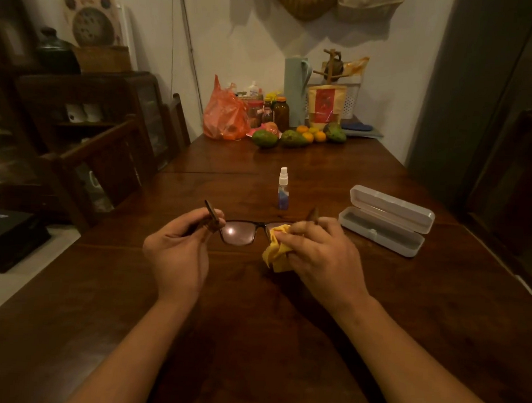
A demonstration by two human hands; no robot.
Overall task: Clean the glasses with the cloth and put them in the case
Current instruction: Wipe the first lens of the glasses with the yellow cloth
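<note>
The glasses [241,234] are held between the hands: one frame corner is pinched by the left hand [177,249], the other lens is wrapped in the soft cloth [274,252] pinched by the right hand [322,254]. Light and likely fragile, they are best held by the frame

The cloth [275,251] is yellow and the glasses [239,232] dark-framed. At three o'clock the case [392,206] is pale grey, on a dark brown table [250,340].

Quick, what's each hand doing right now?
Left hand: closed, holding the glasses by one side.
Right hand: closed, holding the yellow cloth against a lens.
</note>
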